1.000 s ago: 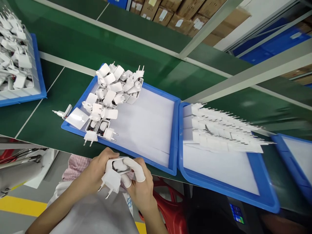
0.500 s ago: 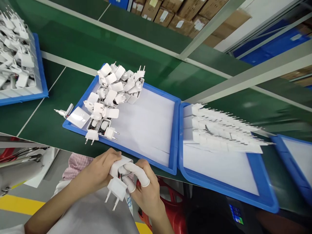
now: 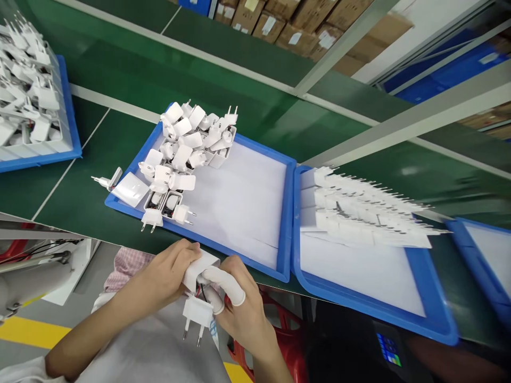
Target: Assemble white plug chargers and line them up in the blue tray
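While the left hand point(image 3: 171, 271) has its grip wrapped around a small white box point(image 3: 198, 266), the right hand point(image 3: 245, 311) bends its fingers at the open end of it. White covers point(image 3: 229, 286) sit on two of those fingers, which touch the box, but I cannot tell if the right grip pinches it.

The box is just off the near edge of the green table point(image 3: 91, 215), in front of the person's pale top point(image 3: 159, 340). A plug end point(image 3: 198, 311) hangs below the box on thin wires point(image 3: 203, 290), with its two pins pointing down.

On the table, a blue tray point(image 3: 286, 218) has a messy pile of white plugs point(image 3: 181, 158) on its left side. To the right, just beside it, another blue tray point(image 3: 430, 300) holds neat rows of plugs point(image 3: 367, 213), pins sticking out. At far left, a white basket point(image 3: 35, 151) is full of more plugs.
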